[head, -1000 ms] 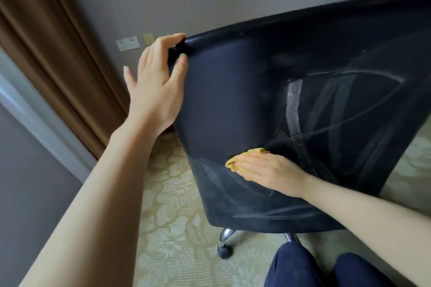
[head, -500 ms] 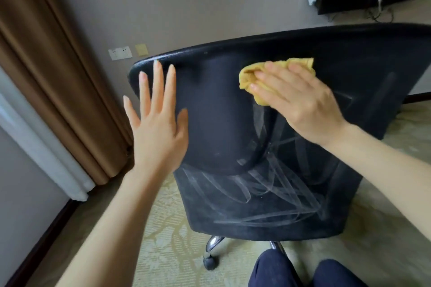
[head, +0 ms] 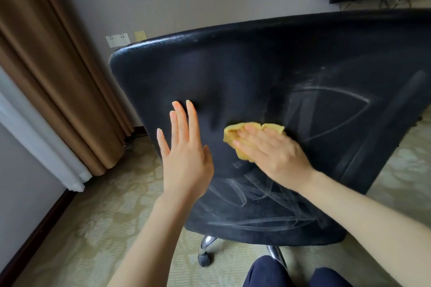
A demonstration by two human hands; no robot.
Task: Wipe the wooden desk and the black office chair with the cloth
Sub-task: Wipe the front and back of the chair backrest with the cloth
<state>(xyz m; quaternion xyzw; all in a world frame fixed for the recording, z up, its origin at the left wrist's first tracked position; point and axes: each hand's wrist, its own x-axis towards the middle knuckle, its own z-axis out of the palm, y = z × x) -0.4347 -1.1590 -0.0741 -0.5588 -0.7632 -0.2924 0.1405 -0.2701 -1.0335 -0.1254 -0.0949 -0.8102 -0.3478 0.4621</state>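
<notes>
Chair (head: 268, 72) back fills centre and right of frame, pale wipe streaks low and right. Left hand (head: 184, 158) centre-left, fingers straight, spread, against chair back. Right hand (head: 272, 154) centre, fingers flat, pressing cloth (head: 233, 133) on chair back.

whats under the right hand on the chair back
A yellow cloth, pressed flat against the black chair back. Its edges show past the fingers; its middle and the chair surface beneath are covered.

Brown curtain (head: 46, 72) hangs at left; white wall socket (head: 117, 40) upper centre-left; patterned carpet (head: 100, 228) covers the lower frame.
</notes>
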